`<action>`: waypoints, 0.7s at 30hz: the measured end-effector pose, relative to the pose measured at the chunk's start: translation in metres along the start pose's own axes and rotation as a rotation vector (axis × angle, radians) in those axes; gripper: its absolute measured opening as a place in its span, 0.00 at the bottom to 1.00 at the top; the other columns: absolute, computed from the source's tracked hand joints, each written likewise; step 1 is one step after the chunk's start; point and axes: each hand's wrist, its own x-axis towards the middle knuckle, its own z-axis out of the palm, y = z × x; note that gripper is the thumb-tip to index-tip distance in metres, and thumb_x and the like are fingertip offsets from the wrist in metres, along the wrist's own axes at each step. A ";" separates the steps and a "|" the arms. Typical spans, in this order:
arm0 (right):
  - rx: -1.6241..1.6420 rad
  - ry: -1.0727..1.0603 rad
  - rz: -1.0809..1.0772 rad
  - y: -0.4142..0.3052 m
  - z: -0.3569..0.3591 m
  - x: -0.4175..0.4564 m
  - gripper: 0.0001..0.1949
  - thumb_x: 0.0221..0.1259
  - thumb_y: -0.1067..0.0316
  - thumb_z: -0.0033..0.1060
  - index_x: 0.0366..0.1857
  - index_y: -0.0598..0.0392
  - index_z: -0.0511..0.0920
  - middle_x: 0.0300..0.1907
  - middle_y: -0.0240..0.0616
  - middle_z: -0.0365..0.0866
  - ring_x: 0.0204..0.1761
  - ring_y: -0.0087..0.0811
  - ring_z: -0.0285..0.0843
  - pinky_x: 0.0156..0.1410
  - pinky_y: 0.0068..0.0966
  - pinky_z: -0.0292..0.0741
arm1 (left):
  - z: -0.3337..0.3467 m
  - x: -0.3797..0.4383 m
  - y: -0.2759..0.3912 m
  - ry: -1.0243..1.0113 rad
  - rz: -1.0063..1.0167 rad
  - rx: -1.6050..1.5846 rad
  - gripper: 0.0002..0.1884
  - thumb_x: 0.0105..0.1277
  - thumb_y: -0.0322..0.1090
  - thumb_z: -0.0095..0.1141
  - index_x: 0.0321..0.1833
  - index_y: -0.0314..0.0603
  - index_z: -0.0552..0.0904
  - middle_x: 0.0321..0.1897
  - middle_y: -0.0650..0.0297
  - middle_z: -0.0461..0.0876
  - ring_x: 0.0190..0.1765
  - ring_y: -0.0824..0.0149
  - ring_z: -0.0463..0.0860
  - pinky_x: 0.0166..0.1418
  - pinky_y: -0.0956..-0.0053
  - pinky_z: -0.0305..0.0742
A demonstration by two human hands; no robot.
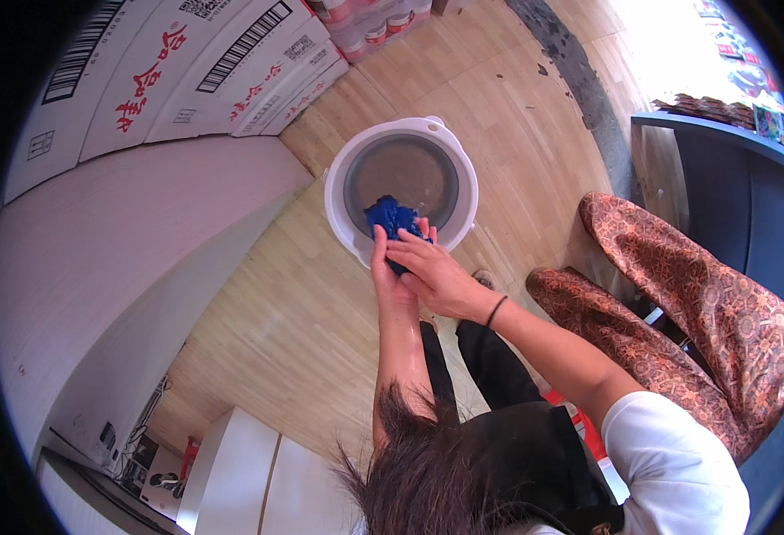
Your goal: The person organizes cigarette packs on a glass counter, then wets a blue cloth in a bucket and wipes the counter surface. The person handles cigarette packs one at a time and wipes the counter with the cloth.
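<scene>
A bunched, wet-looking blue cloth (392, 215) is held between my two hands over the near part of a white plastic bucket (335, 194). My left hand (390, 277) cups it from the left and below, with the thumb upright along its side. Across it from the right lies my right hand (440, 277), fingers pressed over the cloth and partly hiding it. Cloudy greyish water (402, 167) stands in the bucket beneath. Whether the cloth's far end touches the water, I cannot tell.
White printed cartons (184, 80) sit along a pale counter (164, 200) on the left. Plastic-wrapped jars (378, 33) stand beyond the bucket. At right are patterned trouser legs (692, 287), apparently another person's, beside a dark blue shelf unit (713, 174). A white cabinet (231, 461) stands at lower left.
</scene>
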 end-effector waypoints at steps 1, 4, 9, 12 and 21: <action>0.058 -0.009 0.031 0.007 -0.007 -0.009 0.14 0.67 0.76 0.58 0.56 0.57 0.79 0.57 0.41 0.81 0.62 0.43 0.76 0.72 0.40 0.68 | 0.002 0.003 -0.004 0.065 0.014 -0.041 0.26 0.72 0.47 0.62 0.59 0.29 0.74 0.54 0.46 0.82 0.63 0.49 0.80 0.76 0.50 0.68; 0.400 0.237 0.456 0.021 -0.016 -0.008 0.18 0.66 0.70 0.64 0.60 0.55 0.77 0.58 0.43 0.81 0.60 0.41 0.79 0.70 0.40 0.73 | 0.003 -0.005 -0.003 0.061 0.015 -0.153 0.16 0.65 0.27 0.64 0.50 0.32 0.73 0.38 0.58 0.79 0.45 0.63 0.81 0.64 0.58 0.78; 1.856 -0.036 0.738 0.055 -0.010 0.018 0.30 0.70 0.46 0.64 0.72 0.42 0.66 0.53 0.47 0.82 0.48 0.35 0.85 0.56 0.33 0.83 | 0.054 -0.032 -0.035 -0.165 -0.151 -0.592 0.14 0.63 0.23 0.63 0.48 0.32 0.72 0.38 0.61 0.73 0.40 0.67 0.76 0.53 0.65 0.80; 1.905 -0.063 0.516 0.059 0.016 0.046 0.32 0.72 0.43 0.58 0.76 0.38 0.61 0.58 0.43 0.79 0.48 0.34 0.85 0.56 0.34 0.82 | 0.080 -0.041 -0.058 -0.164 -0.149 -0.681 0.23 0.63 0.29 0.69 0.57 0.28 0.73 0.39 0.61 0.73 0.40 0.67 0.75 0.53 0.65 0.80; 0.839 -0.296 0.658 0.068 -0.013 0.102 0.15 0.62 0.56 0.72 0.36 0.53 0.76 0.34 0.27 0.75 0.38 0.22 0.75 0.42 0.27 0.75 | 0.034 -0.015 -0.011 -0.072 -0.299 -0.201 0.20 0.67 0.37 0.68 0.50 0.30 0.74 0.36 0.60 0.73 0.34 0.68 0.73 0.36 0.74 0.76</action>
